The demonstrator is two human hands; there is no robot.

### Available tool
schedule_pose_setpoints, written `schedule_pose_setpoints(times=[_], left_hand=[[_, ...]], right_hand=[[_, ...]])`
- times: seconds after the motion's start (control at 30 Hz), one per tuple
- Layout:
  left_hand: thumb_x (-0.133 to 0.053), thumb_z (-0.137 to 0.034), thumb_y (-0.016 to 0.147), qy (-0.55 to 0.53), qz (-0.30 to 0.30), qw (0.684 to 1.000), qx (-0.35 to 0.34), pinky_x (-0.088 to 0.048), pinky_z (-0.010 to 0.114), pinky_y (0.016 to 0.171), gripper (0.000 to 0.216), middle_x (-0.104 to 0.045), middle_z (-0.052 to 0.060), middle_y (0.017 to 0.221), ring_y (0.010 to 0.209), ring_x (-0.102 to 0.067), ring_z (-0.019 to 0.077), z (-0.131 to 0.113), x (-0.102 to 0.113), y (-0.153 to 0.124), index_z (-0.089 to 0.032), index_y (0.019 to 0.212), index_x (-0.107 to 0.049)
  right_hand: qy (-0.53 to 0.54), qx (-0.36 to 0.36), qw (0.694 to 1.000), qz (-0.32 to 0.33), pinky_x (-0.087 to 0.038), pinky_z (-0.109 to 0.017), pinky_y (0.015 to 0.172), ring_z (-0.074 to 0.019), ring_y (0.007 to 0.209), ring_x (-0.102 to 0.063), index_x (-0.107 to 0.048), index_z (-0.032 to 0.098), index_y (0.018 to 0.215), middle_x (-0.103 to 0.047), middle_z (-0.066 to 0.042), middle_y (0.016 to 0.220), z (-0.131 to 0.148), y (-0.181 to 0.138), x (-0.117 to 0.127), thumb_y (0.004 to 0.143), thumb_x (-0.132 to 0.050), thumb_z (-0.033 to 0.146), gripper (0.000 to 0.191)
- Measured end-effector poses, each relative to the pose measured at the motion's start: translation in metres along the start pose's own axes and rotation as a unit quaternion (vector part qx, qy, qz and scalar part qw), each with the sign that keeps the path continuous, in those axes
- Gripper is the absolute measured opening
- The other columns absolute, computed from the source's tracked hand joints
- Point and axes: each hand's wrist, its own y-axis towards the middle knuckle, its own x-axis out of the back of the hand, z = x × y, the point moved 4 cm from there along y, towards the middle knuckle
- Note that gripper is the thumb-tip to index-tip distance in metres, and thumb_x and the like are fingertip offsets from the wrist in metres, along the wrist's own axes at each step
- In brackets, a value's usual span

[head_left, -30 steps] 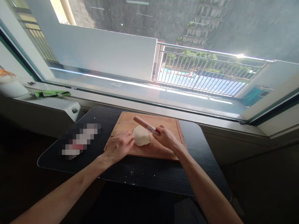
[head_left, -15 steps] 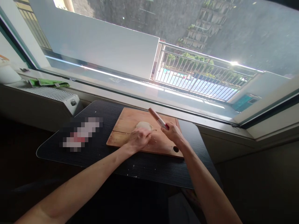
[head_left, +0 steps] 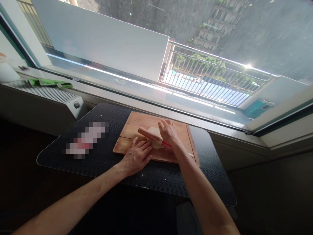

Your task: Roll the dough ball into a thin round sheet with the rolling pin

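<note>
A flat round of dough (head_left: 153,131) lies on the wooden cutting board (head_left: 129,122). Across it, at a slant, rests a brownish rolling pin (head_left: 146,133) with a red and white printed label. My right hand (head_left: 168,132) is over the pin's right part, its heel against the pin and its fingers stretched forward beyond it, not wrapped round it. My left hand (head_left: 137,155) lies with fingers spread at the board's near edge, its fingertips touching or close to the dough's left edge. My right hand and forearm hide the pin's right end.
The board sits on a black table (head_left: 97,114) with rounded corners and white crumbs near its front edge. A blurred-out item (head_left: 85,140) lies on the left. Behind are a window sill and a radiator (head_left: 75,106) with a green cloth (head_left: 50,83) on top.
The rolling pin has come down from a raised tilt in my right hand onto the dough, and the right fingers have unwrapped. My left hand has moved off the dough, leftward and nearer, and spread out.
</note>
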Motion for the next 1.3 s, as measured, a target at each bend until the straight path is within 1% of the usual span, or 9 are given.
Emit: schedule_pose_setpoints(times=[0.13,0.23,0.3,0.5,0.7,0.83,0.97,1.1,1.3], left_hand=[[-0.044,-0.031,0.099,-0.015,-0.024,1.000,-0.010,-0.008,0.056,0.123,0.036,-0.065,0.010,0.133,0.129,-0.053,0.0256,-0.001,-0.001,-0.005,-0.017,0.125,-0.065],[-0.046,-0.031,0.099,-0.023,-0.046,0.999,-0.012,-0.004,0.055,0.124,0.036,-0.066,0.009,0.132,0.127,-0.054,0.0251,0.000,-0.003,-0.008,-0.016,0.125,-0.066],[-0.048,-0.031,0.098,-0.026,-0.057,0.998,-0.007,-0.002,0.057,0.124,0.036,-0.066,0.009,0.131,0.126,-0.055,0.0253,0.000,-0.004,-0.009,-0.017,0.126,-0.066],[-0.049,-0.028,0.097,-0.028,-0.070,0.997,-0.011,0.003,0.061,0.123,0.036,-0.066,0.009,0.132,0.124,-0.057,0.0248,-0.002,-0.002,-0.009,-0.017,0.127,-0.064],[-0.051,-0.027,0.096,-0.038,-0.074,0.996,-0.010,0.003,0.061,0.123,0.035,-0.067,0.008,0.131,0.124,-0.058,0.0250,-0.004,0.001,-0.009,-0.017,0.126,-0.066],[-0.051,-0.025,0.096,-0.035,-0.070,0.997,-0.012,0.005,0.061,0.123,0.036,-0.066,0.007,0.132,0.124,-0.058,0.0246,-0.005,0.004,-0.008,-0.017,0.127,-0.064],[-0.049,-0.022,0.095,-0.015,-0.072,0.997,-0.024,0.003,0.060,0.123,0.037,-0.065,0.009,0.133,0.126,-0.056,0.0253,-0.006,0.005,-0.008,-0.013,0.128,-0.063],[-0.048,-0.019,0.094,-0.007,-0.069,0.997,-0.031,-0.002,0.057,0.125,0.038,-0.065,0.009,0.134,0.131,-0.053,0.0257,-0.005,0.003,-0.008,-0.012,0.129,-0.063],[-0.047,-0.018,0.094,-0.008,-0.063,0.997,-0.038,-0.004,0.061,0.124,0.039,-0.065,0.012,0.133,0.127,-0.057,0.0267,-0.005,0.002,-0.009,-0.010,0.129,-0.063]], right_hand=[[-0.016,-0.003,0.996,-0.091,-0.034,-0.045,0.105,-0.0290,0.122,-0.049,-0.060,0.017,0.122,-0.059,-0.015,0.129,0.021,0.016,-0.026,0.102,-0.035,0.037,0.038],[-0.041,0.055,0.981,-0.182,-0.025,-0.044,0.113,-0.0263,0.124,-0.046,-0.062,0.015,0.116,-0.061,-0.015,0.125,0.022,0.022,-0.030,0.102,-0.032,0.030,0.035],[-0.046,0.093,0.974,-0.203,-0.024,-0.042,0.114,-0.0238,0.120,-0.048,-0.064,0.017,0.111,-0.064,-0.012,0.119,0.018,0.032,-0.027,0.102,-0.032,0.025,0.034],[-0.030,0.044,0.985,-0.165,-0.036,-0.040,0.102,-0.0246,0.105,-0.054,-0.068,0.018,0.098,-0.068,-0.012,0.108,-0.004,0.061,-0.018,0.102,-0.034,0.027,0.035],[-0.047,0.083,0.993,-0.072,-0.029,-0.042,0.112,-0.0257,0.136,-0.042,-0.064,0.020,0.118,-0.058,-0.011,0.137,0.005,0.013,-0.026,0.103,-0.032,0.038,0.039],[-0.073,0.037,0.996,-0.036,-0.022,-0.049,0.118,-0.0296,0.147,-0.029,-0.057,0.013,0.131,-0.044,-0.015,0.152,0.003,0.019,-0.030,0.102,-0.033,0.037,0.044],[-0.064,0.027,0.998,0.000,-0.027,-0.047,0.116,-0.0296,0.146,-0.032,-0.057,0.012,0.130,-0.043,-0.017,0.153,0.002,0.023,-0.032,0.102,-0.032,0.036,0.044],[-0.070,0.081,0.994,-0.017,-0.025,-0.048,0.118,-0.0305,0.146,-0.031,-0.058,0.014,0.128,-0.047,-0.014,0.150,0.006,0.021,-0.031,0.102,-0.033,0.036,0.043],[-0.065,0.019,0.997,-0.022,-0.027,-0.045,0.117,-0.0289,0.143,-0.036,-0.063,0.012,0.118,-0.051,-0.017,0.146,-0.004,0.037,-0.026,0.102,-0.030,0.031,0.041]])
